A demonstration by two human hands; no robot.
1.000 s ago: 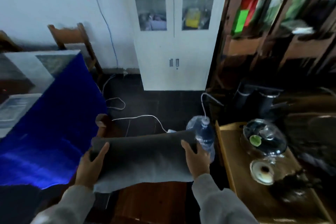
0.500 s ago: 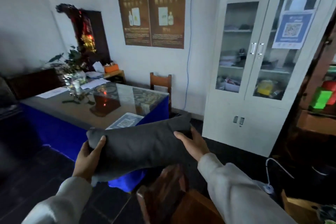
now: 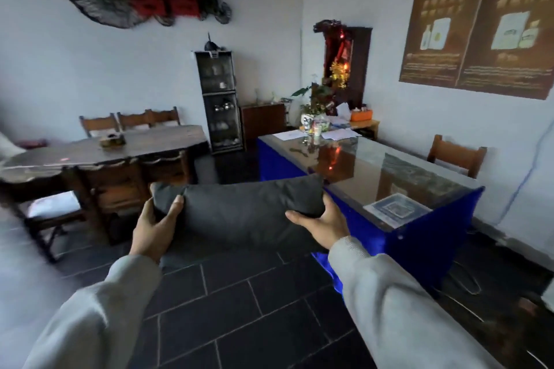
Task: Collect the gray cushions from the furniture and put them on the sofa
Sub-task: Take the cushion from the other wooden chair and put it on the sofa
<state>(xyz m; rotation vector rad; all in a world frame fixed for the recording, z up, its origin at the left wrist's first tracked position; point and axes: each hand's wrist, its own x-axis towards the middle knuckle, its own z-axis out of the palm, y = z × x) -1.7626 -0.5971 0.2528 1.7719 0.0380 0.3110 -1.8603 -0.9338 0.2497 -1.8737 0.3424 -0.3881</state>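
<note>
A dark gray cushion is held flat in front of me at about waist height, above the dark tiled floor. My left hand grips its left end with the thumb on top. Its right end rests in my right hand, which cups it from the side and below. Both arms wear light gray sleeves. No sofa shows in this view.
A glass-topped desk with a blue skirt stands close on my right. A dark wooden table with chairs is on the left. A tall display cabinet stands at the back wall. Dark floor tiles stretch ahead between them.
My view has swung left, from the white cabinet and wooden chair to the room with the desk and wooden table. The cushion stays in both hands and came along with the turn.
</note>
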